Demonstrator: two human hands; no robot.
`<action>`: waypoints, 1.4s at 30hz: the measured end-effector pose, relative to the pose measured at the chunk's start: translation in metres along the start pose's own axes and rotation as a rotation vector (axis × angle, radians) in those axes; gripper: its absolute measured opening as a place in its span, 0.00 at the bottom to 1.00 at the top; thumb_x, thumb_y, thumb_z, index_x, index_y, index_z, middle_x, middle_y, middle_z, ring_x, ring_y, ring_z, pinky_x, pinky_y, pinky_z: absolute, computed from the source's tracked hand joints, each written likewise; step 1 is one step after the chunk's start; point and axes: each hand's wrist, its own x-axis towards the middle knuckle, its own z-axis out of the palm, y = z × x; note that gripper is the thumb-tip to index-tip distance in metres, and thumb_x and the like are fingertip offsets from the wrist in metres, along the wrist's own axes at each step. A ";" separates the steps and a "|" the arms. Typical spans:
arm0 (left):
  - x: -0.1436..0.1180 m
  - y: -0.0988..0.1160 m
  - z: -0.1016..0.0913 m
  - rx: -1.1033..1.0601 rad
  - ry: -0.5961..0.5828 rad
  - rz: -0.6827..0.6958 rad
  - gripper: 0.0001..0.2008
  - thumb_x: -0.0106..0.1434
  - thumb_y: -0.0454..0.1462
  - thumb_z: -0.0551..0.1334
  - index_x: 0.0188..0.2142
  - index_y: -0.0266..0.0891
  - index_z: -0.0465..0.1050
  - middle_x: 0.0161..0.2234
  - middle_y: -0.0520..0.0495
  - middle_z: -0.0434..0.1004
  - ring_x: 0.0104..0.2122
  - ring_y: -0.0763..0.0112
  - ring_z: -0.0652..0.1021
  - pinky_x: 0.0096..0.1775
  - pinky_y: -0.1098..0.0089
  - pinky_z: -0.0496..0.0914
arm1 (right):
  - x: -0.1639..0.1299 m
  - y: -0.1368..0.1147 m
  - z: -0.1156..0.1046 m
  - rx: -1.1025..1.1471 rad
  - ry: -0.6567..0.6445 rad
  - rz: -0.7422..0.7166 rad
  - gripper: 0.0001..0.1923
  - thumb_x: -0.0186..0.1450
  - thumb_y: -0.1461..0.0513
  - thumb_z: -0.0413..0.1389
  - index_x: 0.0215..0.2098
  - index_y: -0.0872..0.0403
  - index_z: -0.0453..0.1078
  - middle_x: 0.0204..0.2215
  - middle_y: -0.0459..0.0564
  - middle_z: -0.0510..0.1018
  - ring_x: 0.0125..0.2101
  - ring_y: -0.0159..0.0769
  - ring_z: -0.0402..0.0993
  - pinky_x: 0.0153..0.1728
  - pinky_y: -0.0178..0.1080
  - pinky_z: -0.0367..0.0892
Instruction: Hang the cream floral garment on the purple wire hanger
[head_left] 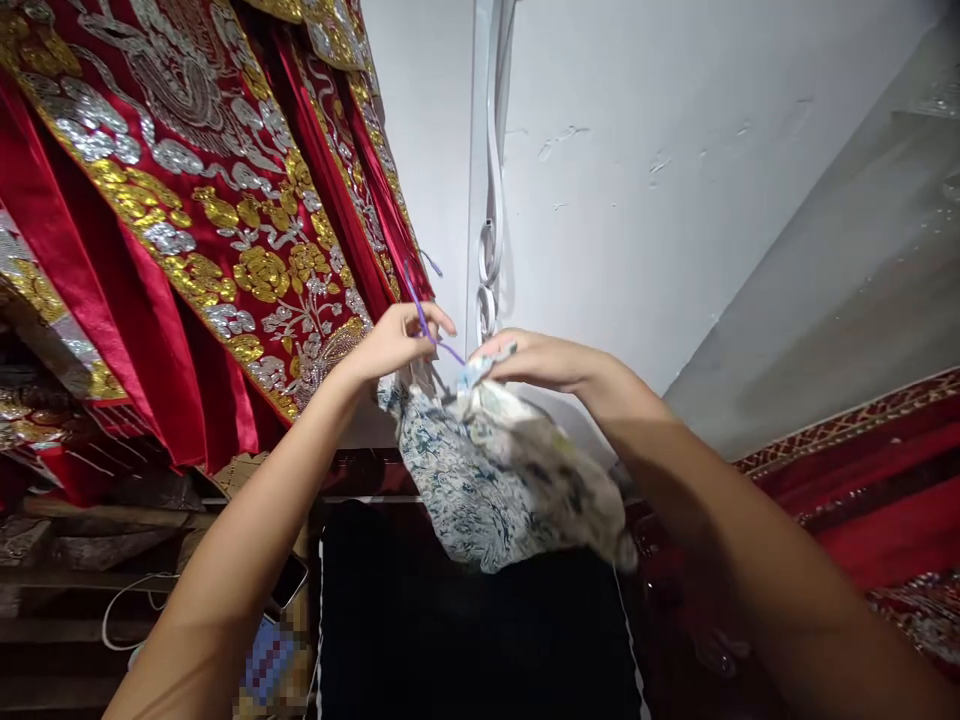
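Note:
A floral-patterned cloth (480,480), blue-green and white on the left and beige on the right, hangs bunched in front of me; its right part is blurred. My right hand (544,360) is closed on its upper edge, with a small fold sticking up past the fingers. From that spot a thin purple cord (420,312) runs up and left through my left hand (397,340). The thumb and fingers of that hand are bent around the cord, just above the cloth's left top corner. Whether the left fingers also grip the cloth, I cannot tell.
Red cloth with gold and silver sequin embroidery (262,270) hangs at left. Behind my hands is a white wall (600,180) with a pale strip (489,150). Below lies a black surface (465,640). Wooden slats (67,580), a phone-like object (291,580) and a white cable (109,620) are lower left.

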 end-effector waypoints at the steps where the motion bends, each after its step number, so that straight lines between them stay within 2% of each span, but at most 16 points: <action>1: -0.008 0.006 -0.001 -0.063 -0.135 -0.025 0.12 0.51 0.34 0.64 0.38 0.39 0.78 0.30 0.48 0.75 0.28 0.68 0.74 0.32 0.67 0.69 | 0.003 0.000 -0.001 -0.064 -0.042 0.003 0.10 0.57 0.57 0.65 0.33 0.55 0.80 0.30 0.49 0.81 0.30 0.36 0.75 0.35 0.42 0.74; 3: -0.023 0.016 0.000 -0.166 -0.319 -0.041 0.09 0.52 0.38 0.67 0.35 0.40 0.80 0.29 0.47 0.77 0.28 0.67 0.75 0.32 0.66 0.70 | -0.001 0.004 -0.002 -0.237 0.035 -0.041 0.13 0.59 0.57 0.64 0.41 0.54 0.79 0.37 0.51 0.82 0.38 0.41 0.78 0.46 0.47 0.73; 5: -0.034 0.025 0.006 -0.262 -0.344 -0.025 0.10 0.55 0.44 0.68 0.31 0.40 0.80 0.29 0.45 0.78 0.29 0.65 0.77 0.33 0.64 0.71 | -0.013 0.014 0.003 -0.395 0.181 -0.123 0.24 0.60 0.58 0.63 0.55 0.52 0.74 0.49 0.55 0.79 0.50 0.47 0.75 0.55 0.55 0.69; 8: -0.041 0.034 0.025 -0.371 -0.151 -0.009 0.22 0.59 0.55 0.65 0.21 0.40 0.73 0.21 0.48 0.71 0.25 0.67 0.75 0.33 0.63 0.71 | -0.034 0.031 0.026 -0.575 0.090 -0.214 0.52 0.58 0.58 0.65 0.74 0.48 0.45 0.70 0.58 0.56 0.67 0.56 0.57 0.64 0.62 0.58; 10: -0.039 0.039 0.041 -0.403 0.072 -0.023 0.30 0.64 0.60 0.57 0.17 0.41 0.65 0.16 0.51 0.61 0.22 0.69 0.71 0.32 0.62 0.71 | -0.044 0.041 0.048 -0.688 0.094 -0.276 0.61 0.57 0.57 0.66 0.76 0.50 0.31 0.74 0.60 0.44 0.71 0.60 0.45 0.67 0.65 0.49; 11: -0.038 0.043 0.048 -0.404 0.180 -0.039 0.32 0.68 0.61 0.50 0.16 0.42 0.60 0.15 0.52 0.55 0.21 0.70 0.69 0.33 0.61 0.71 | -0.048 0.044 0.057 -0.742 0.155 -0.305 0.63 0.56 0.58 0.66 0.76 0.51 0.29 0.73 0.61 0.44 0.71 0.61 0.43 0.68 0.66 0.44; 14: -0.032 0.054 0.061 -0.353 0.335 -0.107 0.34 0.72 0.58 0.36 0.19 0.43 0.56 0.14 0.53 0.46 0.21 0.68 0.68 0.35 0.59 0.73 | -0.055 0.048 0.072 -0.833 0.364 -0.356 0.61 0.57 0.57 0.65 0.75 0.49 0.30 0.69 0.61 0.54 0.69 0.63 0.49 0.69 0.68 0.37; 16: -0.031 0.060 0.061 -0.331 0.324 -0.125 0.34 0.72 0.58 0.34 0.22 0.43 0.62 0.14 0.52 0.50 0.23 0.67 0.71 0.37 0.57 0.74 | -0.060 0.046 0.068 -0.839 0.396 -0.385 0.60 0.55 0.53 0.66 0.75 0.46 0.36 0.64 0.60 0.61 0.64 0.63 0.57 0.67 0.67 0.47; 18: -0.032 0.059 0.054 -0.360 0.311 -0.122 0.35 0.72 0.59 0.35 0.29 0.42 0.69 0.18 0.49 0.63 0.29 0.65 0.76 0.41 0.57 0.75 | -0.069 0.043 0.055 -0.857 0.403 -0.383 0.57 0.53 0.50 0.68 0.73 0.43 0.44 0.60 0.59 0.64 0.60 0.62 0.62 0.61 0.63 0.59; 21: -0.042 0.042 0.037 -0.492 0.273 -0.173 0.39 0.69 0.62 0.35 0.45 0.40 0.75 0.33 0.41 0.79 0.44 0.58 0.81 0.46 0.55 0.75 | -0.085 0.040 0.025 -0.905 0.536 -0.234 0.53 0.51 0.49 0.69 0.71 0.43 0.53 0.57 0.58 0.65 0.56 0.62 0.64 0.55 0.62 0.64; 25: -0.069 -0.006 0.032 -0.740 0.320 -0.290 0.39 0.65 0.66 0.43 0.53 0.43 0.74 0.48 0.40 0.81 0.55 0.48 0.77 0.51 0.48 0.73 | -0.096 0.037 -0.020 -0.918 0.723 -0.073 0.50 0.51 0.54 0.67 0.70 0.45 0.56 0.57 0.57 0.67 0.57 0.62 0.64 0.56 0.63 0.61; 29: -0.099 -0.048 0.071 -0.831 0.445 -0.492 0.40 0.60 0.69 0.49 0.55 0.45 0.74 0.53 0.40 0.80 0.62 0.48 0.71 0.60 0.49 0.68 | -0.080 0.026 -0.039 -0.949 0.767 -0.078 0.42 0.52 0.54 0.67 0.65 0.45 0.64 0.58 0.56 0.68 0.58 0.64 0.63 0.57 0.64 0.59; 32: -0.122 -0.063 0.115 -0.895 0.618 -0.543 0.33 0.55 0.60 0.66 0.54 0.47 0.75 0.57 0.44 0.77 0.67 0.54 0.66 0.66 0.58 0.61 | -0.065 0.016 -0.031 -0.984 0.713 -0.135 0.34 0.52 0.54 0.68 0.58 0.44 0.71 0.61 0.55 0.67 0.59 0.63 0.62 0.57 0.64 0.58; 35: -0.148 -0.068 0.152 -0.964 0.682 -0.668 0.30 0.49 0.46 0.76 0.52 0.49 0.76 0.58 0.46 0.77 0.66 0.54 0.67 0.66 0.61 0.62 | -0.064 0.009 -0.015 -0.972 0.665 -0.195 0.31 0.52 0.54 0.69 0.54 0.43 0.73 0.63 0.53 0.67 0.60 0.63 0.63 0.57 0.65 0.58; 38: -0.171 -0.066 0.175 -1.058 0.732 -0.806 0.32 0.49 0.45 0.76 0.54 0.49 0.74 0.56 0.43 0.78 0.63 0.50 0.70 0.63 0.56 0.67 | -0.076 0.007 0.002 -0.861 0.622 -0.255 0.25 0.55 0.56 0.68 0.51 0.42 0.76 0.61 0.51 0.71 0.60 0.62 0.64 0.59 0.66 0.58; 42: -0.183 -0.054 0.189 -1.118 0.727 -0.844 0.33 0.49 0.46 0.76 0.55 0.49 0.75 0.50 0.42 0.82 0.58 0.49 0.76 0.59 0.55 0.72 | -0.095 0.016 0.030 -0.412 0.830 -0.287 0.14 0.62 0.63 0.58 0.46 0.44 0.77 0.56 0.51 0.76 0.58 0.53 0.70 0.59 0.60 0.64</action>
